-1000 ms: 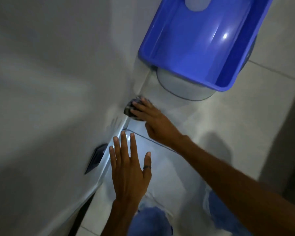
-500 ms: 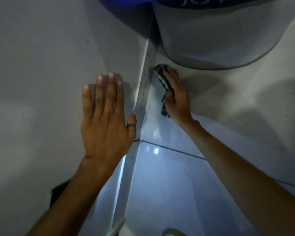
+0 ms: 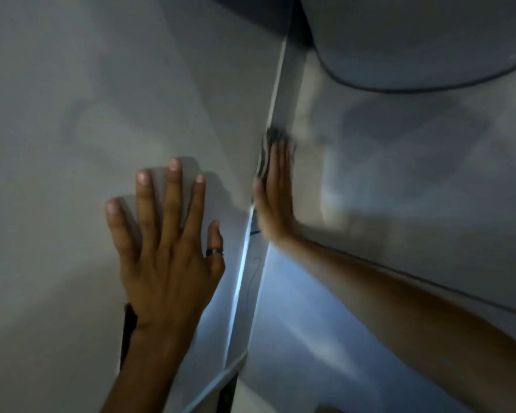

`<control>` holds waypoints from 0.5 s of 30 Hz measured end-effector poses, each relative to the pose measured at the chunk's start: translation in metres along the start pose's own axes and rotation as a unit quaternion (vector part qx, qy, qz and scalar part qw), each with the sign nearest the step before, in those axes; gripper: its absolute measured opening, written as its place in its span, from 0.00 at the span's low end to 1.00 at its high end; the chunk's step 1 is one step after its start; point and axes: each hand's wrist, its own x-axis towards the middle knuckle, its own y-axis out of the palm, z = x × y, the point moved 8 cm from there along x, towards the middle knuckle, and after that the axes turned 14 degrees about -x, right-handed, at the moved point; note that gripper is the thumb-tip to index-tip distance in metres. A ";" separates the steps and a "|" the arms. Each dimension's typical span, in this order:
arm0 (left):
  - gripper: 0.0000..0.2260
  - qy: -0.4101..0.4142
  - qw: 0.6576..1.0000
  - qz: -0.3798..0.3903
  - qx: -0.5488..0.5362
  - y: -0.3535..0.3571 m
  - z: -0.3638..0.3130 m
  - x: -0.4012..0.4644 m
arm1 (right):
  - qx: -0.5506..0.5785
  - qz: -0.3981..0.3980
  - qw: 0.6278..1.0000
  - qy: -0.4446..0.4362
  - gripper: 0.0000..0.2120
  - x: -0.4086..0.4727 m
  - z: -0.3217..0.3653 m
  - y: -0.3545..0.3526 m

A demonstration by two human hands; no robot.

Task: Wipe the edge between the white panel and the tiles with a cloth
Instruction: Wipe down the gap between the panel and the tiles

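My left hand point(image 3: 164, 251) lies flat with fingers spread on the white panel point(image 3: 87, 114), a dark ring on its thumb. My right hand point(image 3: 273, 195) is stretched out straight along the edge point(image 3: 276, 93) where the panel meets the tiles point(image 3: 414, 189). It presses a dark striped cloth point(image 3: 270, 144) into that edge; only the cloth's blurred top shows above the fingertips. The right forearm runs in from the lower right across the tiles.
A large round grey container point(image 3: 414, 34) stands on the tiles at the top right, close to the edge. A dark grout line point(image 3: 429, 281) crosses the tiles under my right forearm. A dark slot point(image 3: 128, 329) in the panel shows behind my left wrist.
The view has moved closer to the edge. My right hand has flattened along the edge and slid nearer with the cloth. My left hand stays flat on the panel.
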 end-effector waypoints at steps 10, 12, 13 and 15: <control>0.33 0.028 0.999 -0.001 0.017 0.026 -0.024 0.045 | -0.028 -0.014 0.999 -0.029 0.30 0.041 -0.001 -0.006; 0.33 0.030 0.999 -0.010 0.006 0.026 -0.024 0.047 | -0.004 -0.052 0.999 -0.009 0.30 0.111 -0.003 -0.028; 0.32 0.028 1.000 -0.012 0.002 0.026 -0.023 0.046 | 0.000 -0.062 0.998 0.001 0.30 0.136 -0.002 -0.037; 0.32 0.026 1.000 -0.012 -0.002 0.027 -0.022 0.044 | 0.010 -0.060 0.998 0.011 0.31 0.158 0.002 -0.043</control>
